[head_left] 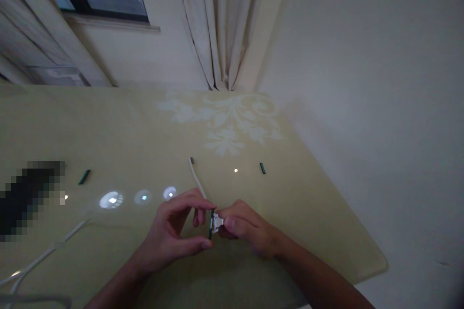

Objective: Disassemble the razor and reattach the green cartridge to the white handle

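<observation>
My left hand (177, 231) pinches a thin dark green strip (210, 224) upright between thumb and forefinger. My right hand (244, 229) is closed on a small white plug (218, 222) that meets the strip's side. A white cable (195, 177) runs from behind my hands up the table to a grey tip. Both hands hover just above the glossy yellow-green table (126, 130), near its front.
Two more dark green strips lie on the table, one (84, 176) at the left and one (263, 168) at the right. Another white cable (47, 251) snakes across the lower left by a blurred dark object (29, 198). Curtain, window and wall stand behind the table.
</observation>
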A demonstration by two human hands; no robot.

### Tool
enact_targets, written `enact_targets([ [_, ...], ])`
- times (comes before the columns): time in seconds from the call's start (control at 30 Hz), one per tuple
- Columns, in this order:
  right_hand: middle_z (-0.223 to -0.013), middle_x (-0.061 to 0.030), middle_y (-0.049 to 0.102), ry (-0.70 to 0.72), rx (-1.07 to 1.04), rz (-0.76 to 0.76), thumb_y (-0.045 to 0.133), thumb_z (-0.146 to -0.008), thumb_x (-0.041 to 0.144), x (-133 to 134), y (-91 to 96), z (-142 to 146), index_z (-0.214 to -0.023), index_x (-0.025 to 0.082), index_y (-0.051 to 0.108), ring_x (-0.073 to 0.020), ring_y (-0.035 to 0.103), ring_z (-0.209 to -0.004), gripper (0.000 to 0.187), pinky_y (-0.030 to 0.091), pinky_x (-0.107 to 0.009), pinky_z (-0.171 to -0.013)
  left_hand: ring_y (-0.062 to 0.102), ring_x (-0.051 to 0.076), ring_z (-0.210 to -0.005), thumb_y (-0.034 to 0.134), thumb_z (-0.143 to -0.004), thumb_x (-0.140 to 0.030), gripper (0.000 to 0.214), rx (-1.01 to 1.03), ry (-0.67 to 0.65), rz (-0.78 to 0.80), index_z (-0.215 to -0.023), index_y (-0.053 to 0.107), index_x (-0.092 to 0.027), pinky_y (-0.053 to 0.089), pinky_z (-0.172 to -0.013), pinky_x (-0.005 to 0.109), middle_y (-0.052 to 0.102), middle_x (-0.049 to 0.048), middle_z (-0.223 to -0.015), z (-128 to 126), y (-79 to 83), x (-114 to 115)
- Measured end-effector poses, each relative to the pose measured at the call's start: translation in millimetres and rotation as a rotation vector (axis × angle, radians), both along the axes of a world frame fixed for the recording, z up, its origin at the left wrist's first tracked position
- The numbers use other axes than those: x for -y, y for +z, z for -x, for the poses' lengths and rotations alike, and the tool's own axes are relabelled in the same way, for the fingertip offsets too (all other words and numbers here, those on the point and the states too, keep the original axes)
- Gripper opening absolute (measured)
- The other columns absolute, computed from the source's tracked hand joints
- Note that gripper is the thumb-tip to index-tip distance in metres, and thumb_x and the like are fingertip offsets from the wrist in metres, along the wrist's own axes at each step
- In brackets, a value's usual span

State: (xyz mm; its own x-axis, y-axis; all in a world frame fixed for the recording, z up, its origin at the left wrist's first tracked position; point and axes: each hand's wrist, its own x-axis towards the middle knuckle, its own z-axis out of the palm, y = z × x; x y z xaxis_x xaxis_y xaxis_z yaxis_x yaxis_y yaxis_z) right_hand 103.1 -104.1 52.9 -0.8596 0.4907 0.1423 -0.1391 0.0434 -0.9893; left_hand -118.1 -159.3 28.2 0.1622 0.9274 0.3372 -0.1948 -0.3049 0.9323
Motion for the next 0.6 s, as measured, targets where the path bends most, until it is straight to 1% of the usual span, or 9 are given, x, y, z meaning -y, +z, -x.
enact_targets([
  [0.27, -0.066, 0.0050, 0.038, -0.056, -0.037, -0.001, 0.044, -0.111, 0.051, 5.1, 0.2, 4.0, -0.073, 0.021, 0.044, -0.0117, 0.033, -0.060, 0.048, 0.029, -0.029, -0.062, 0.058, 0.017, -0.074, 0.099, -0.076, -0.031, 0.045, 0.006, 0.035, -0.043, -0.118, 0.084, -0.025, 0.047, -0.067, 0.029, 0.063, 0.0007, -0.076, -3.7, 2.1, -0.2],
  [0.43, -0.064, 0.0050, 0.037, -0.053, -0.054, 0.055, 0.045, -0.110, 0.055, 7.0, -2.3, 4.9, -0.071, 0.021, 0.043, -0.0117, 0.033, -0.059, 0.051, 0.028, -0.029, -0.060, 0.059, 0.018, -0.076, 0.098, -0.078, -0.031, 0.044, 0.013, 0.007, -0.013, -0.120, 0.084, -0.025, 0.047, -0.069, 0.030, 0.063, 0.0009, -0.076, -1.1, 2.3, 0.5],
  [0.6, -0.065, 0.0049, 0.038, -0.035, -0.049, 0.065, 0.046, -0.109, 0.056, 5.6, -3.7, 4.8, -0.073, 0.021, 0.044, -0.0118, 0.034, -0.059, 0.051, 0.028, -0.029, -0.060, 0.059, 0.018, -0.077, 0.097, -0.079, -0.030, 0.045, 0.020, -0.020, 0.014, -0.121, 0.084, -0.026, 0.046, -0.071, 0.030, 0.062, 0.0007, -0.076, 1.6, 1.7, -0.8],
])
